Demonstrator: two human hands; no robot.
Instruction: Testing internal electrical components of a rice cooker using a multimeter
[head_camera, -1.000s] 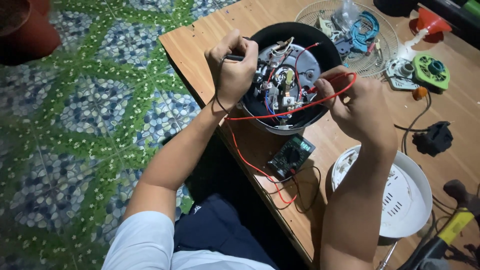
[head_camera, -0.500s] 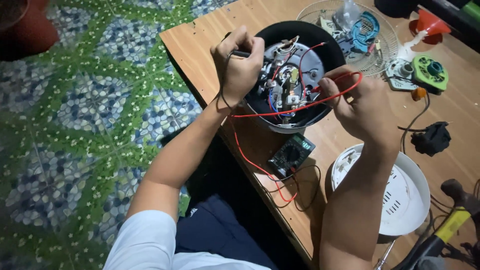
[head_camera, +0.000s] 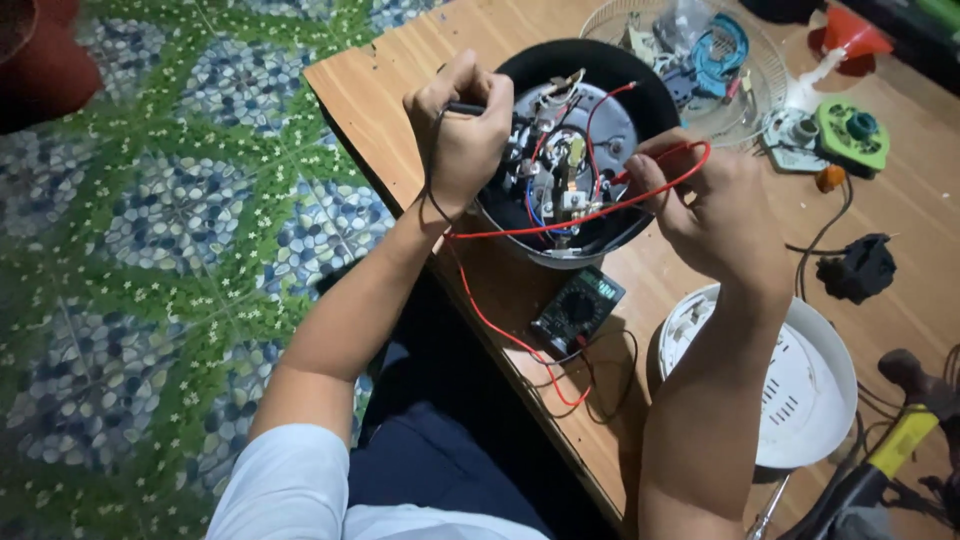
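Overhead, the opened black cooker base (head_camera: 590, 150) sat near the wooden surface's (head_camera: 380, 90) edge, wiring exposed. At its left rim, the left hand (head_camera: 462, 135) was clenched around a black probe (head_camera: 468, 108); at its right rim, the right hand (head_camera: 715, 210) pinched a red probe lead (head_camera: 560, 222). Just below the base lay a multimeter (head_camera: 578, 312), and a white lid (head_camera: 800, 385) rested farther right.
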